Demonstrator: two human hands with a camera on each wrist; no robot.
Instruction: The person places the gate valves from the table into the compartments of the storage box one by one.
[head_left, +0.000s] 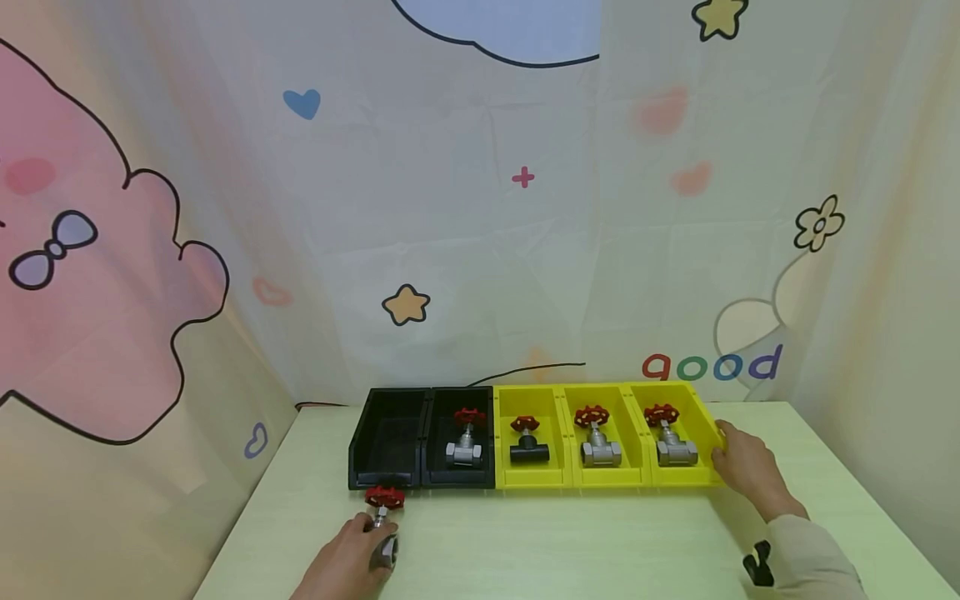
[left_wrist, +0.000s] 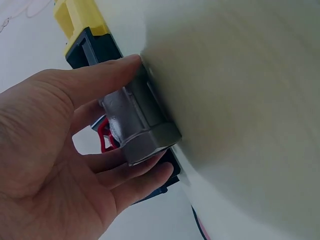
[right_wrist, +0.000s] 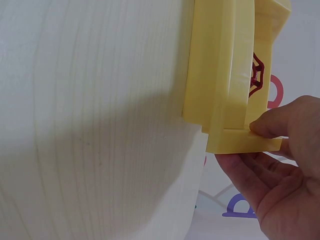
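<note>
My left hand grips a metal valve by its body, just in front of the leftmost black bin. The valve's red handwheel points toward that bin. In the left wrist view the thumb lies along one side of the valve body and the other fingers curl round the far side. At the right end of the row, my right hand pinches the side wall of the last yellow bin, thumb inside and fingers outside. A valve with a red handwheel lies in that bin.
The second black bin holds a metal valve. Two more yellow bins hold a black-bodied valve and a metal valve. All the bins stand side by side on a pale table, with a printed curtain behind.
</note>
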